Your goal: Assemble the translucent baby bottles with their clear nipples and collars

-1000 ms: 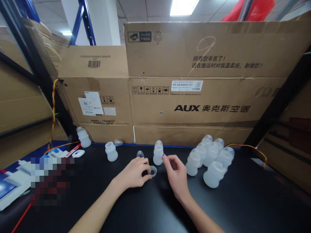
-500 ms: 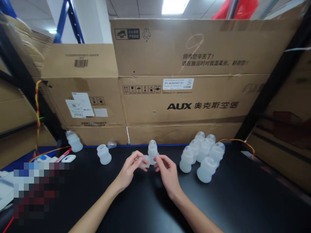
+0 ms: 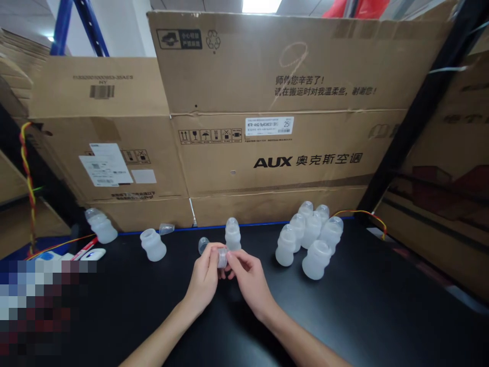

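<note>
Between my two hands is a translucent screw ring [image 3: 222,258], of the kind that fits a baby bottle's neck. My left hand [image 3: 205,272] grips its left side, thumb and fingers wrapped round it. My right hand [image 3: 248,278] pinches at its right edge; any small piece under those fingertips is hidden. Just behind the hands stands a capped frosted baby bottle [image 3: 233,234]. A clear dome cap [image 3: 204,245] rests on the table beside my left fingers.
Several frosted bottles [image 3: 313,232] cluster at the right, with an uncapped bottle [image 3: 316,260] in front. At left are an open bottle [image 3: 153,245], a clear cap [image 3: 167,229] lying down and a capped bottle [image 3: 101,227]. A cardboard wall [image 3: 214,173] backs the black table [image 3: 305,316].
My hands have come together, the right moving left to meet the ring in the left. The ring has turned from face-on to edge-on. The camera view has shifted, and the dome cap shows more.
</note>
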Tool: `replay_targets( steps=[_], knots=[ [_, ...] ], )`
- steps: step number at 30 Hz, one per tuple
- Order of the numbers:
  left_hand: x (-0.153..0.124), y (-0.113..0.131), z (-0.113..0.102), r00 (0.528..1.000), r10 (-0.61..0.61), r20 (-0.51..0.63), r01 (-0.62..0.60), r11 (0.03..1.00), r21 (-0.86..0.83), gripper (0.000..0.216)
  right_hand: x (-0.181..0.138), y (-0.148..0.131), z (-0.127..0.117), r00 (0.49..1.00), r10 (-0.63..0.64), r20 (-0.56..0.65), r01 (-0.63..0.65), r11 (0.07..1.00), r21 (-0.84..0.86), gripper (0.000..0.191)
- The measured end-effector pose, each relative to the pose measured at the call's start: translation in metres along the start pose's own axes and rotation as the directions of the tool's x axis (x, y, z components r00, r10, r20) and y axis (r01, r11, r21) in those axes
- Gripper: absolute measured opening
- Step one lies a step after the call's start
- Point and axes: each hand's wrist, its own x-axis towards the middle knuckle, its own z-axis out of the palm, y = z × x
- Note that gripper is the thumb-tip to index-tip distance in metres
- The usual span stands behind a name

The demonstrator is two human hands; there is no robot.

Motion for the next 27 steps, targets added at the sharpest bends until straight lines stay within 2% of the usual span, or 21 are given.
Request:
replay_targets(
  steps=[3,5,8,11,14,16,18,21,24,27],
  knots=[
    [-0.003,0.0,-0.001,0.994,0.0,-0.106,-0.004,0.999,-0.034,0.058,-0.002,0.0,0.003,0.999,0.003,0.034,-0.005,0.999,0.05,0.044],
    [-0.005,-0.002,-0.002,0.991,0.0,-0.135,-0.007,0.999,-0.052,0.063,-0.003,0.0,0.005,0.999,0.016,0.036,-0.02,0.994,0.11,0.039],
    [-0.007,-0.002,-0.002,0.997,0.016,-0.069,-0.02,0.998,-0.061,0.074,-0.002,-0.001,0.006,1.0,0.03,0.009,-0.031,0.983,0.181,0.04],
    [-0.009,0.004,-0.001,0.998,0.0,0.058,0.01,0.986,-0.169,0.063,0.001,-0.001,0.002,1.0,0.015,-0.007,-0.014,0.981,0.194,0.038],
    [-0.008,0.009,0.001,0.982,-0.014,0.191,0.07,0.955,-0.289,0.066,0.004,-0.001,-0.002,0.999,-0.004,-0.034,0.012,0.976,0.216,0.034],
    [-0.007,0.007,0.001,0.981,-0.017,0.192,0.067,0.965,-0.253,0.062,0.006,-0.002,-0.003,0.999,0.0,-0.037,0.009,0.972,0.236,0.035],
    [-0.004,0.003,0.0,0.994,-0.003,0.111,0.022,0.984,-0.177,0.061,0.007,-0.003,-0.004,1.0,0.006,-0.005,-0.005,0.972,0.234,0.038],
    [0.0,-0.003,-0.003,0.998,0.048,0.044,-0.042,0.991,-0.125,0.064,0.008,-0.004,-0.007,1.0,-0.012,0.01,0.011,0.993,0.115,0.042],
    [0.001,-0.003,-0.009,0.992,0.072,0.105,-0.058,0.99,-0.13,0.064,0.007,-0.005,-0.012,0.997,-0.065,0.033,0.068,0.993,-0.097,0.044],
    [0.001,0.002,-0.016,0.982,0.097,0.164,-0.092,0.995,-0.036,0.062,0.003,-0.008,-0.017,0.984,-0.139,0.111,0.165,0.946,-0.277,0.036]
  ],
)
